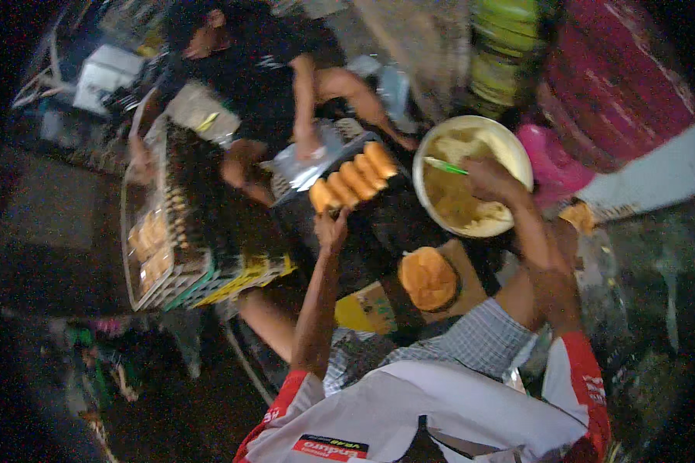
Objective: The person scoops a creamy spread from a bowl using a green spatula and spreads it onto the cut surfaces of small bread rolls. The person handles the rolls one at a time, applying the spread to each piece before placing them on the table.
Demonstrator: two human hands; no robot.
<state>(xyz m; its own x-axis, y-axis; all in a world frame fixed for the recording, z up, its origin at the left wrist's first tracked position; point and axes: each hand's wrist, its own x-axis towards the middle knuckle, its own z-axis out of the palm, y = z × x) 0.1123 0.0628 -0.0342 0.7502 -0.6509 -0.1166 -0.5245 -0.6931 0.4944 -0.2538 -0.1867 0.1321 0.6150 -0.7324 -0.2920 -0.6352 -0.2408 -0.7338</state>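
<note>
Several golden bread rolls lie side by side on a dark tray in front of me. My left hand is closed at the near end of the leftmost bread roll; its fingertips are blurred. On the right, my right hand grips a green-handled knife with a pale blade, held over a round cream-coloured tub. A pale yellow spread coats the inside of the tub. Between my legs a round stack of orange-brown bread sits on cardboard.
Across from me a person in a dark shirt has one hand on clear plastic bags. Stacked plastic crates with packed bread stand at left. A pink basin, green gas cylinders and a dark red drum are beyond the tub.
</note>
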